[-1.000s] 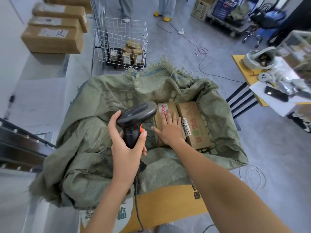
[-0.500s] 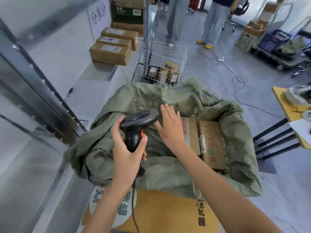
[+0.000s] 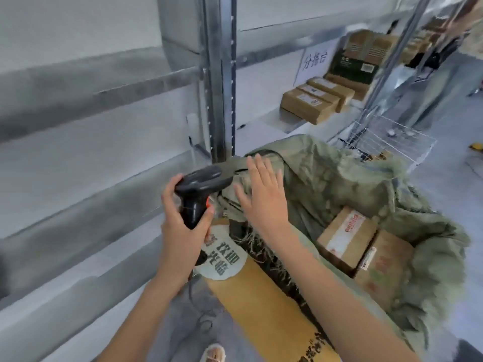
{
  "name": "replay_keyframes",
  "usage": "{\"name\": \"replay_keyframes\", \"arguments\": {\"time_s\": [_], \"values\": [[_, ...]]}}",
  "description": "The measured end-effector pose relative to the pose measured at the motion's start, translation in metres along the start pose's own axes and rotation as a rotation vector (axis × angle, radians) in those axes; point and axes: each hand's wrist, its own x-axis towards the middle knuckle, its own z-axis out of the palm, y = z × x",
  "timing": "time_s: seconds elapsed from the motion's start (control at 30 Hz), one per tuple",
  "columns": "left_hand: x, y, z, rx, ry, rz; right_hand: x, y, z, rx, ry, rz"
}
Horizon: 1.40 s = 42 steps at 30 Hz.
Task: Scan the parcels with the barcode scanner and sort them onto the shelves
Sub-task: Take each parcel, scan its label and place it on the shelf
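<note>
Metal shelves (image 3: 104,158) left; left hand (image 3: 183,231) grips scanner (image 3: 200,189).

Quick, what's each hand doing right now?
Left hand: holding the barcode scanner by its handle.
Right hand: open, fingers spread, holding nothing.

Green woven sack (image 3: 366,184), wire basket (image 3: 392,142), white paper sign (image 3: 315,61).

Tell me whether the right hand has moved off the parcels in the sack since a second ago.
Yes. The right hand has left the parcels and now lies open over the sack's rim, on the shelf side, beside the scanner.
</note>
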Motion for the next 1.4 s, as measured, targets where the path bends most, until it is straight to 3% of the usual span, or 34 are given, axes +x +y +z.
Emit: {"name": "replay_keyframes", "arguments": {"time_s": [0.23,0.4,0.83,1.4], "values": [[-0.041,0.015,-0.093,0.133,0.258,0.031,-0.019,-0.106,0.044,0.122,-0.132,-0.270],[-0.095,0.018,-0.170,0.234,0.466,-0.011,-0.052,-0.215,0.089,0.252,-0.320,-0.452],[-0.273,0.050,-0.372,0.389,1.005,-0.090,-0.233,-0.483,0.138,0.394,-0.537,-0.875],[-0.423,0.069,-0.524,0.428,1.426,-0.132,-0.383,-0.672,0.170,0.293,-0.625,-1.186]]}}
